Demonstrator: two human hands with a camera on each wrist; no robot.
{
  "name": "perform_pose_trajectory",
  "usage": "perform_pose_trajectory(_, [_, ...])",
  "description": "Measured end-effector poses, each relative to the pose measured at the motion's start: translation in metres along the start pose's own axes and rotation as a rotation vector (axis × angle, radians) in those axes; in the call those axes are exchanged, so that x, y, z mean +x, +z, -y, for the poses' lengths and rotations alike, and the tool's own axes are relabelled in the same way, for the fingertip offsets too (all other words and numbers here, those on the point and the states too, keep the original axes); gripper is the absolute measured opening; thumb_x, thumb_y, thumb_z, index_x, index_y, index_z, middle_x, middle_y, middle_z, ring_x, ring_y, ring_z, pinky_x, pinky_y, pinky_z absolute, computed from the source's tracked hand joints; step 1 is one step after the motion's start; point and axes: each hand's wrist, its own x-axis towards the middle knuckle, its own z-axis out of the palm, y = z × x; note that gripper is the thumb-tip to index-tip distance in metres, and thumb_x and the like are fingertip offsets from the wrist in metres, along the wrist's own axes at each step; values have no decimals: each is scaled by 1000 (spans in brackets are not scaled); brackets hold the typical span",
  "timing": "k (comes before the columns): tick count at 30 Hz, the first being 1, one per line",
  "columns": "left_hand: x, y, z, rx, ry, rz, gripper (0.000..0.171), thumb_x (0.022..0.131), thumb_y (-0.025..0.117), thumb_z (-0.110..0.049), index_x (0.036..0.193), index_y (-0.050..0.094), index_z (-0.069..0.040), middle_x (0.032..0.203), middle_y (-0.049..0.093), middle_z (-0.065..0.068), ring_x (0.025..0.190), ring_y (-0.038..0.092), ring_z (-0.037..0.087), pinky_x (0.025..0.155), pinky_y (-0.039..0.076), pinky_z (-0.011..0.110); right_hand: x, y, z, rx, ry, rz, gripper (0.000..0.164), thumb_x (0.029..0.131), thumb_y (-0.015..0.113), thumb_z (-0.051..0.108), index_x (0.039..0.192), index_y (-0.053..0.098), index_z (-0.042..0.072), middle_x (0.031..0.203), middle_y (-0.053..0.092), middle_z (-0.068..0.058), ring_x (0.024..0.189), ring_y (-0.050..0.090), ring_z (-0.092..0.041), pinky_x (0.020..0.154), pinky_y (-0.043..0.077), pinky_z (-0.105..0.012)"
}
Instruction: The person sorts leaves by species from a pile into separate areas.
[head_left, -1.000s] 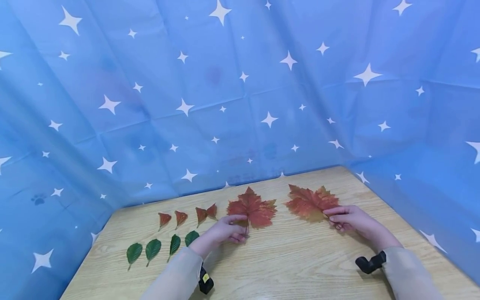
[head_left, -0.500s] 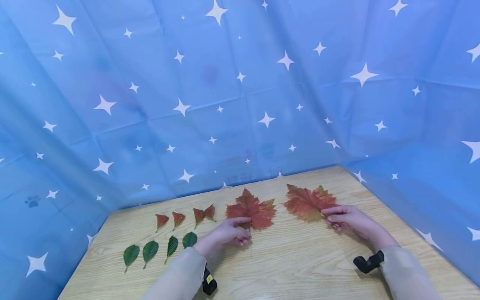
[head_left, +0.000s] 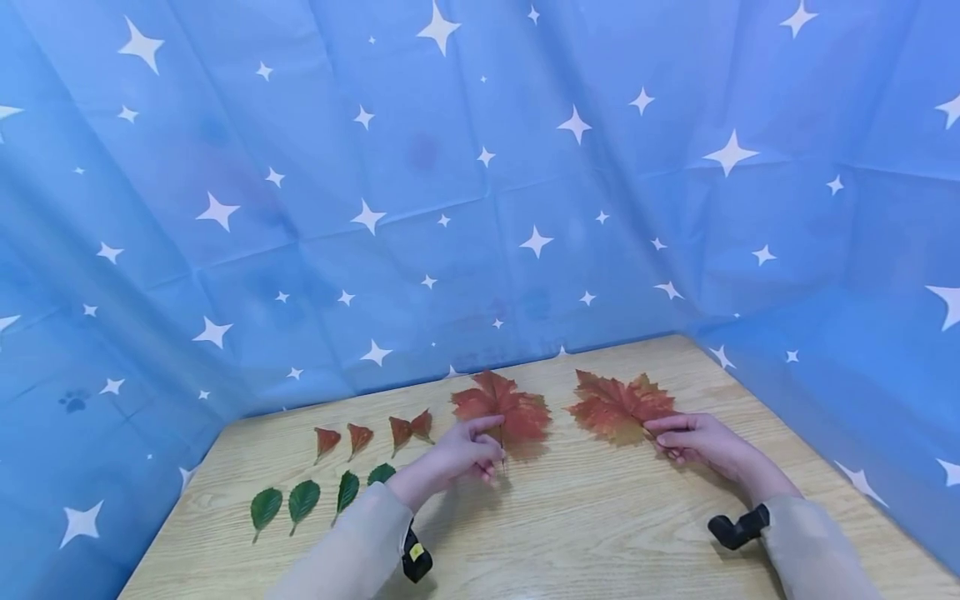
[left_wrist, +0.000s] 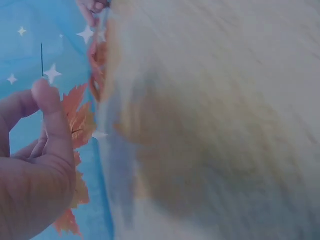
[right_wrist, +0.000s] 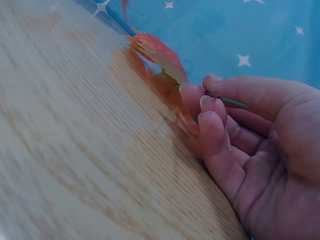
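Note:
My left hand (head_left: pixel 461 454) pinches the thin stem of a red-orange maple leaf (head_left: pixel 521 410), whose blade is raised off the wood with a shadow below it. In the left wrist view the stem's end sticks up past the thumb, and the leaf (left_wrist: pixel 80 117) shows behind the fingers. On the right, my right hand (head_left: pixel 701 437) grips a second maple leaf (head_left: pixel 615 407) by its stem. The right wrist view shows this stem's green end (right_wrist: pixel 234 102) poking out between thumb and fingers, with the leaf blade (right_wrist: pixel 162 55) close over the table.
Left of the hands lie a row of small red-orange leaves (head_left: pixel 360 437) and, nearer, a row of green leaves (head_left: pixel 303 500); my left forearm partly covers the last green one. A blue star-patterned curtain (head_left: pixel 420 208) hangs behind the wooden table (head_left: pixel 585 525).
My left hand has shifted slightly right and up, and the left maple leaf has lifted and tipped off the table. The right hand and its leaf have stayed put.

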Motion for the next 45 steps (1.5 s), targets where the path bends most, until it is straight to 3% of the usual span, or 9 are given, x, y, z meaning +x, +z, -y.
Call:
perform_pose_trajectory(6, [-8, 4, -19, 16, 16, -29, 69, 86, 60, 6, 149, 41, -16, 97, 68, 17, 58, 58, 16, 57, 54, 31, 0, 1, 0, -14, 4, -17, 50, 97, 57, 6, 135, 39, -19, 94, 68, -10, 74, 58, -13, 63, 50, -28])
perform_pose_trajectory(12, [-27, 7, -24, -3, 44, -24, 68, 87, 63, 2, 148, 42, -20, 92, 68, 12, 56, 56, 17, 52, 50, 28, 1, 2, 0, -30, 9, -32, 48, 97, 57, 5, 135, 40, -18, 94, 68, -9, 75, 58, -13, 64, 51, -28])
perform_pose_trajectory(16, [-43, 11, -19, -51, 53, -4, 68, 87, 64, 0, 149, 41, -17, 91, 67, 10, 54, 55, 14, 51, 49, 27, 0, 2, -1, -24, 11, -25, 49, 96, 58, 6, 135, 40, -18, 95, 68, -10, 74, 58, -13, 62, 49, -27])
perform_pose_trajectory(22, [-59, 18, 4, -144, 17, 11, 70, 87, 65, 0, 150, 38, -12, 91, 67, 8, 54, 55, 11, 50, 49, 23, 0, 4, -2, -22, 20, -3, 52, 97, 58, 8, 137, 36, -19, 96, 68, -11, 75, 57, -14, 63, 49, -27])
perform_pose_trajectory(27, [-59, 22, 22, -205, -25, 28, 70, 88, 63, 1, 151, 33, -6, 91, 67, 10, 52, 55, 8, 49, 49, 21, -1, 2, 0, -20, 23, 2, 52, 98, 56, 8, 137, 36, -19, 96, 68, -11, 73, 56, -14, 62, 48, -28])
perform_pose_trajectory(31, [-54, 24, 31, -210, -50, 2, 71, 87, 63, 3, 151, 32, -2, 93, 69, 13, 50, 54, 6, 48, 48, 19, 3, 2, 3, -18, 14, -1, 50, 98, 56, 7, 137, 37, -18, 96, 68, -12, 73, 57, -14, 62, 49, -27])
perform_pose_trajectory(45, [-46, 32, 45, -225, -113, -7, 69, 86, 63, 2, 149, 34, -1, 97, 67, 13, 50, 54, 5, 48, 48, 18, 5, 4, 2, -80, 9, -39, 53, 96, 59, 8, 136, 37, -19, 95, 69, -14, 72, 57, -14, 62, 50, -27])
